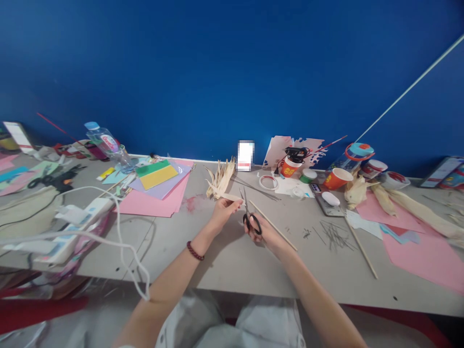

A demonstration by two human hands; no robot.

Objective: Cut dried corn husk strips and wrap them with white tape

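Note:
Black-handled scissors (252, 223) sit in my right hand (266, 231), its fingers through the loops, with the blades pointing away from me and apart. My left hand (222, 215) pinches a pale strip of dried corn husk (232, 197), whose end lies close to the scissor blades. Whether the blades touch the strip is hard to tell. Just beyond my left hand lies a bunch of dried corn husks (222, 178). A thin wooden stick (286, 235) rests beside and partly behind my right hand.
Pink paper (148, 204) and coloured sheets (159, 175) lie left, near a power strip (78, 229) with white cables. A tape roll (268, 182), orange cups (338, 179) and a phone (331, 207) stand right. Cut wires (335, 236) lie near another stick (360, 246).

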